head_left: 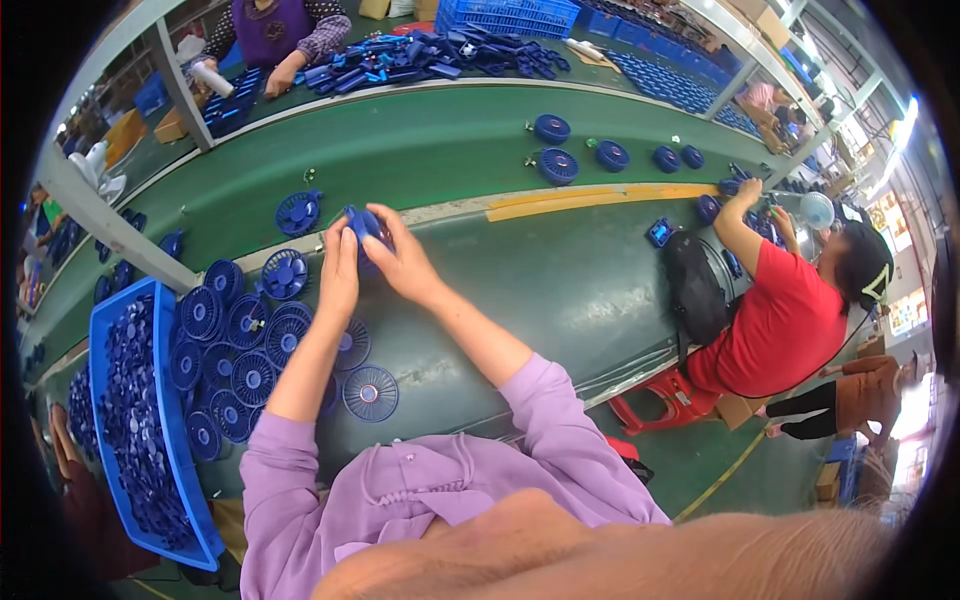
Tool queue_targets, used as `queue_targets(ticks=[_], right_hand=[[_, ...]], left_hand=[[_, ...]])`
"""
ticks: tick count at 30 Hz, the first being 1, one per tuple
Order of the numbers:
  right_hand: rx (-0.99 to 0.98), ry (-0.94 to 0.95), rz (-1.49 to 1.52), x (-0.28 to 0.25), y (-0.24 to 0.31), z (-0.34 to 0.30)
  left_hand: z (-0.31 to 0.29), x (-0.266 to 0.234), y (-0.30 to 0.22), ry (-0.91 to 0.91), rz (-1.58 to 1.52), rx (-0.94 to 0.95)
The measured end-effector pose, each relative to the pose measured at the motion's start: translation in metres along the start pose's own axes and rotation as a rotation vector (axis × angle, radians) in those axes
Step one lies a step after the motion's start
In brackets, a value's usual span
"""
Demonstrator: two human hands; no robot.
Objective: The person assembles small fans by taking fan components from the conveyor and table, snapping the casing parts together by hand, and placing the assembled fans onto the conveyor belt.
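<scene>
Both my hands are closed around a small blue fan head (pixel 366 224), held on edge over the table's far side. My left hand (pixel 341 265) grips it from the left, and my right hand (pixel 405 258) wraps it from the right, so much of it is hidden. Just left of my hands, a blue fan with bare blades (pixel 285 273) lies on the table. Many round blue fan grilles (pixel 253 378) are heaped beside my left forearm, and a single grille (pixel 370 393) lies between my forearms.
A blue bin (pixel 205 520) full of small dark blue parts stands at the left. Beyond the table edge runs a green conveyor belt (pixel 420 150) carrying several fan heads (pixel 558 166). A co-worker in red (pixel 800 310) sits at the right by a black bag (pixel 697 285). Another person (pixel 270 30) works across the belt.
</scene>
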State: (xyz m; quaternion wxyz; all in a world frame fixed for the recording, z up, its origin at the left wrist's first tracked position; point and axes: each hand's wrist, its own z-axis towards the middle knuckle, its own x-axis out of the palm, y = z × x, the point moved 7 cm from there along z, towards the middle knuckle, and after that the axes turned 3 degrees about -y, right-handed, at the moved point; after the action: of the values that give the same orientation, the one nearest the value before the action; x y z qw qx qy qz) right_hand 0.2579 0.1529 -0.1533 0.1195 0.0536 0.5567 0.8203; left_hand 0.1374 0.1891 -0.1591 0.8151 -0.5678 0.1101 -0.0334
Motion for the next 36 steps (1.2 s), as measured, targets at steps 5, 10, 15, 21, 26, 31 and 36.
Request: queue_targets(ticks=[5, 10, 15, 21, 26, 31, 36], right_hand=[[-0.075, -0.261, -0.321, -0.071, -0.023, 0.057], [-0.329, -0.243, -0.903, -0.087, -0.012, 0.04], [-0.298, 0.523, -0.524, 0.016, 0.006, -0.036], [-0.372, 0.745, -0.613, 0.059, -0.009, -0.081], [-0.415, 0.721, -0.631, 0.056, -0.021, -0.074], [-0.07, 0.356, -0.206, 0.018, -0.032, -0.035], [0.333, 0.133, 0.277, -0.008, -0.055, -0.008]], left_hand=[[0.038, -0.01, 0.024, 0.244, 0.231, 0.072], [0.102, -0.057, 0.052, 0.011, 0.583, 0.257], [0.146, -0.073, 0.095, -0.067, 0.867, 0.272], [0.157, -0.057, 0.12, 0.134, 0.957, 0.073], [0.156, -0.076, 0.126, 0.046, 0.913, -0.03], [0.119, -0.061, 0.102, 0.074, 0.171, -0.331], [0.071, -0.047, 0.062, 0.161, -0.25, -0.425]])
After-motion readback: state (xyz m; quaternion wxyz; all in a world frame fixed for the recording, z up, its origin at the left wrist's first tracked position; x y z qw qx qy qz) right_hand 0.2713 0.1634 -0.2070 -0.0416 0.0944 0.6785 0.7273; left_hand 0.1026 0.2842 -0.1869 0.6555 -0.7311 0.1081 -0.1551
